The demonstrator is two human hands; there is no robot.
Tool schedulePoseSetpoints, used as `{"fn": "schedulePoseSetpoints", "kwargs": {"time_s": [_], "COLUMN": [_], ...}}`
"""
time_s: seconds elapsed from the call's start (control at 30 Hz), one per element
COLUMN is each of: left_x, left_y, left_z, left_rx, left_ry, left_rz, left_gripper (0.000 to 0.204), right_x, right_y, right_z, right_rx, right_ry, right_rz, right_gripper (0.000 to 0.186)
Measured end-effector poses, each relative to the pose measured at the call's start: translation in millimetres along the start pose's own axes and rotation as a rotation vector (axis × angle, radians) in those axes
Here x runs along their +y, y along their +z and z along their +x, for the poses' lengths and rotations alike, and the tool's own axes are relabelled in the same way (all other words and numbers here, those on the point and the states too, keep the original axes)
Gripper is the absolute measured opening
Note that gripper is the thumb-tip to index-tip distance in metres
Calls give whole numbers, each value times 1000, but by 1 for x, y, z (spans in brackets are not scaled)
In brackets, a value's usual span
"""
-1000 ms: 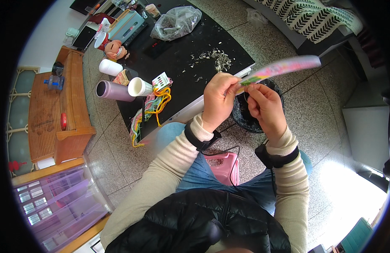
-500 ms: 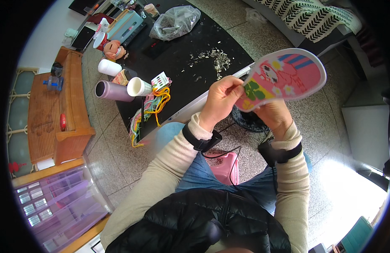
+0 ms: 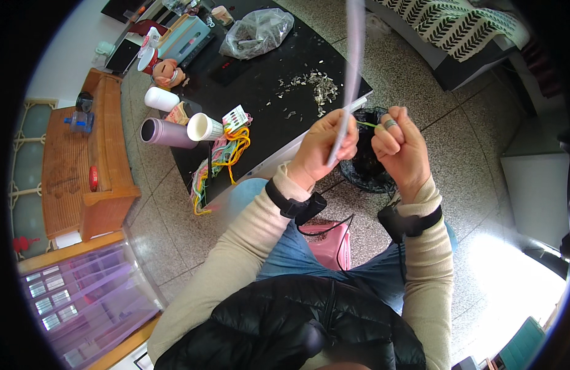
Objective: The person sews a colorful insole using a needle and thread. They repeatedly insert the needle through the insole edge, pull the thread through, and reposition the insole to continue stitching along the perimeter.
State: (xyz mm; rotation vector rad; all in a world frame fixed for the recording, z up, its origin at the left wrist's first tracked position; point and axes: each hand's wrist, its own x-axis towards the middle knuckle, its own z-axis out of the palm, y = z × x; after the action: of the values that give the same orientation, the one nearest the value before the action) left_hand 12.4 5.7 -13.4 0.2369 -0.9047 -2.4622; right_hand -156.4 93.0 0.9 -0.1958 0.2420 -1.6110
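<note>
My left hand (image 3: 321, 148) grips an embroidered insole (image 3: 353, 61), which stands up edge-on, so its patterned face is hidden now. A short length of green thread (image 3: 367, 124) stretches from the insole to my right hand (image 3: 403, 151). The fingers of that hand are curled closed on the thread, with a ring on one finger. Whether a needle is among them I cannot make out. Both hands are above a black-lined bin (image 3: 364, 163), just off the table's near corner.
The black table (image 3: 260, 92) bears scattered seed shells (image 3: 322, 86), a plastic bag (image 3: 257, 32), yarn skeins (image 3: 236, 148), a paper cup (image 3: 203, 127) and a purple tumbler (image 3: 168, 133). A pink stool (image 3: 328, 246) shows between my knees. Cords hang from both wrist straps.
The insole has turned from face-on to edge-on and now points up. My right hand has come away from it and holds the green thread taut to the right.
</note>
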Motion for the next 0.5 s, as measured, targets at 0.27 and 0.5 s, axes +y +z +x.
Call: {"fn": "schedulePoseSetpoints", "kwargs": {"time_s": [0.27,0.5], "left_x": [6,6], "left_y": [1,-1], "left_z": [-2,-2], "left_rx": [-166,-169], "left_ry": [-153,-215], "left_rz": [-284,-341], "left_gripper": [28,35], "right_x": [12,25], "right_y": [18,33], "right_z": [-4,-7], "right_rx": [227,14], "right_ry": [-395,-622], "right_rz": [-697,-1599], "right_gripper": [18,11]}}
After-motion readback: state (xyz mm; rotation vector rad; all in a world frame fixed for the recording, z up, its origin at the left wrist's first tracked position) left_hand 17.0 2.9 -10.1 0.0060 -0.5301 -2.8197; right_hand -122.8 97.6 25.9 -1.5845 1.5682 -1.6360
